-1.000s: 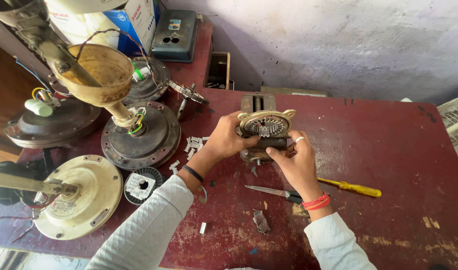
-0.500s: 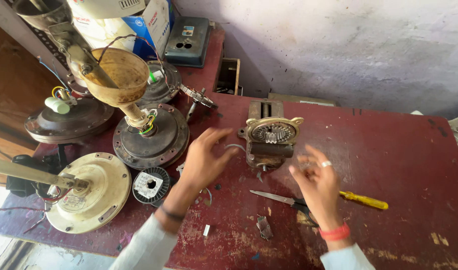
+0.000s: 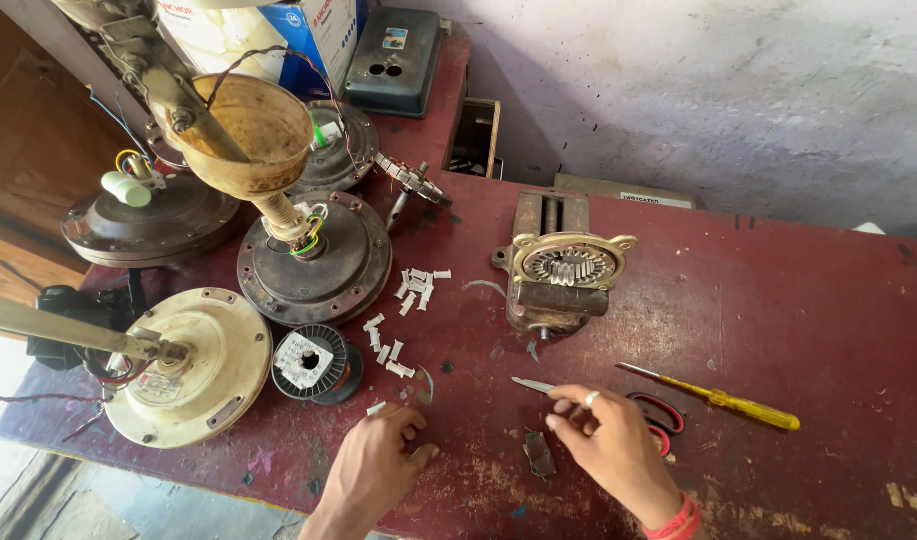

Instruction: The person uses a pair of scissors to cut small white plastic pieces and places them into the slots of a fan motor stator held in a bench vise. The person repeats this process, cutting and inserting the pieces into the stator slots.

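My right hand [image 3: 614,445], a ring on one finger and a red band at the wrist, lies over red-handled scissors [image 3: 661,412] on the dark red table [image 3: 779,300]. Its thumb and fingers pinch them near the pivot, and the blade tip sticks out to the left. My left hand [image 3: 379,465] rests near the front edge with fingers loosely curled and nothing seen in it. A small white slip [image 3: 377,408] lies just beyond it. Farther back, a bench vice [image 3: 554,305] clamps a brass-coloured motor stator [image 3: 571,262], apart from both hands.
A yellow screwdriver [image 3: 744,407] lies right of the scissors. White slips [image 3: 414,285] are scattered mid-table beside a copper wire spool [image 3: 314,362]. Ceiling fan motors [image 3: 194,365] crowd the left side. A small metal scrap [image 3: 539,452] sits between my hands.
Both hands have left the stator in the vice and drawn back to the near edge. My right hand has come down on the scissors.
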